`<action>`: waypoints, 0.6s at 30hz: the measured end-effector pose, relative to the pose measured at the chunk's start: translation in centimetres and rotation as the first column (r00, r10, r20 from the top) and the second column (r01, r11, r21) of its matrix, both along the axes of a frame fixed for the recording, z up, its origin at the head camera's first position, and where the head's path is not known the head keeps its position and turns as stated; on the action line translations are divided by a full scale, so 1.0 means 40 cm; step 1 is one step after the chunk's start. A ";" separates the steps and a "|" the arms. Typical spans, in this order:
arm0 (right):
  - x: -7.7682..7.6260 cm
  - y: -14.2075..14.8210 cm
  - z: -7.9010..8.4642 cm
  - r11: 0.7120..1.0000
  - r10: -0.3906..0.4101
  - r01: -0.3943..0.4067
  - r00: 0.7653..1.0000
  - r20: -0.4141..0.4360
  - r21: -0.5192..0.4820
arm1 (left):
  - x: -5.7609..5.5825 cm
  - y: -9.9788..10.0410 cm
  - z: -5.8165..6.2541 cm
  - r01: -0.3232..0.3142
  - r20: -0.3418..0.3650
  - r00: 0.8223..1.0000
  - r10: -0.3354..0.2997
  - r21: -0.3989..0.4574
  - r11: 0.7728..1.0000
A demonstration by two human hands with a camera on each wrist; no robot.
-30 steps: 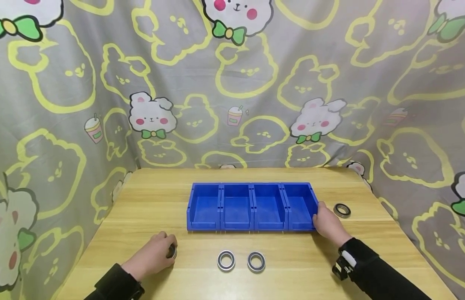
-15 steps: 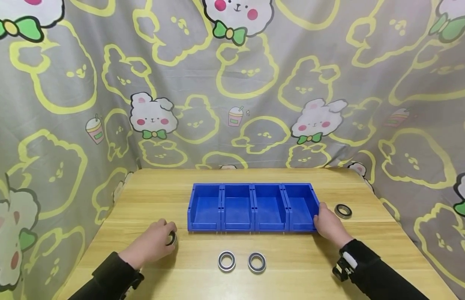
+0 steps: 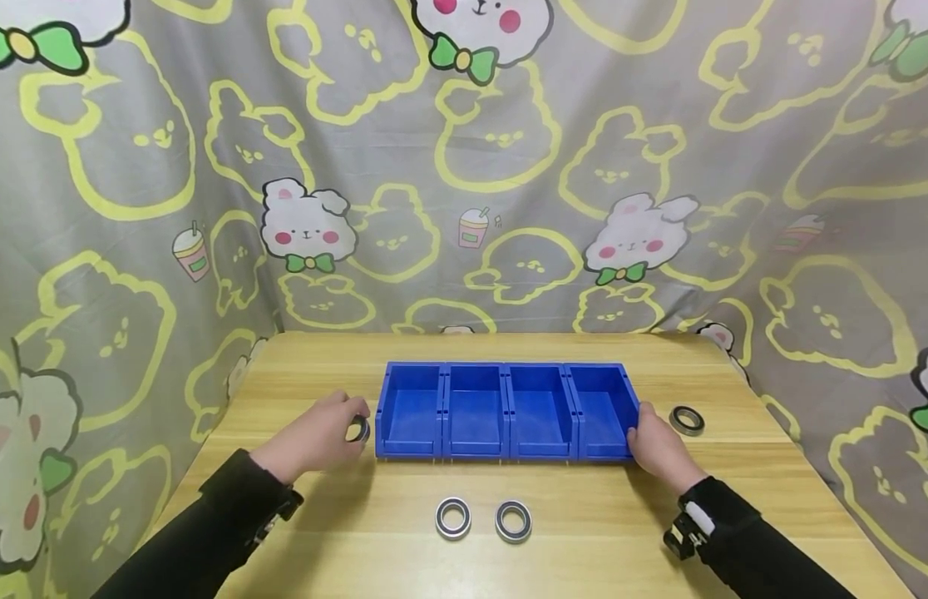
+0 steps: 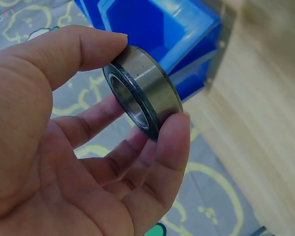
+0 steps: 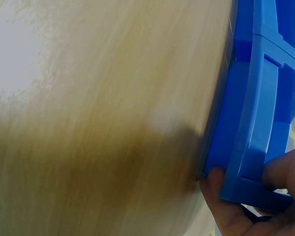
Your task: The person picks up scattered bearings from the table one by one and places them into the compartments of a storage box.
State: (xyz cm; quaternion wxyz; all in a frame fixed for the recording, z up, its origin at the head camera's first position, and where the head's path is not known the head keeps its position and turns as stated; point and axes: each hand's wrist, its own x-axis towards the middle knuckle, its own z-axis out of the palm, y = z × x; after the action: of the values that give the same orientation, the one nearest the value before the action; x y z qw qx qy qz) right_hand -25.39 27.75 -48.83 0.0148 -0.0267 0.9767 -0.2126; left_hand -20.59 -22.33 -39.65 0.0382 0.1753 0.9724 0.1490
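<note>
My left hand (image 3: 314,437) pinches a ball bearing (image 4: 152,81) between thumb and fingertips, just left of the row of joined blue bins (image 3: 475,450). In the left wrist view the ring is tilted, its steel outer face and dark seal showing, with a blue bin behind it. At the other end of the row, my right hand (image 3: 662,449) grips the front right corner of the rightmost bin (image 5: 263,115), thumb over the wall and a finger outside. The bins' compartments hold nothing visible.
Two bearings lie flat in front of the bins, a left one (image 3: 453,518) and a right one (image 3: 513,522). Another bearing (image 3: 687,420) lies right of the row, beyond my right hand. A patterned curtain (image 3: 464,166) encloses the wooden table (image 3: 404,557) at the back and sides.
My left hand has lifted the bearing and carried it forward and slightly right, closer to the left end of the bins. The right hand keeps its place on the bin corner.
</note>
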 end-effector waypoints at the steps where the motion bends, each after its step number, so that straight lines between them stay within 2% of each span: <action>1: 0.000 0.000 0.000 1.000 -0.001 0.001 1.000 0.004 -0.001 | -0.009 0.006 0.004 0.006 0.002 1.000 -0.006 -0.001 1.000; 10: 0.002 -0.002 0.000 1.000 -0.008 0.008 1.000 0.005 -0.008 | -0.081 0.066 0.023 0.042 0.025 0.999 -0.042 0.004 0.999; 15: -0.001 -0.001 -0.002 1.000 -0.009 0.009 1.000 -0.003 -0.011 | -0.121 0.103 0.027 0.029 0.050 0.998 -0.029 0.010 1.000; 18: -0.002 0.000 -0.005 1.000 -0.010 0.010 1.000 0.007 -0.013 | -0.145 0.129 0.022 0.005 0.079 0.997 -0.003 -0.016 1.000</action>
State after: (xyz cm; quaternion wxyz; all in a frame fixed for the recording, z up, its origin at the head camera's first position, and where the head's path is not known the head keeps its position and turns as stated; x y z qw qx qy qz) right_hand -25.46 27.75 -49.03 0.0171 -0.0213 0.9753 -0.2192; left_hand -26.37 -17.16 -38.78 0.0783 0.1709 0.9709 0.1481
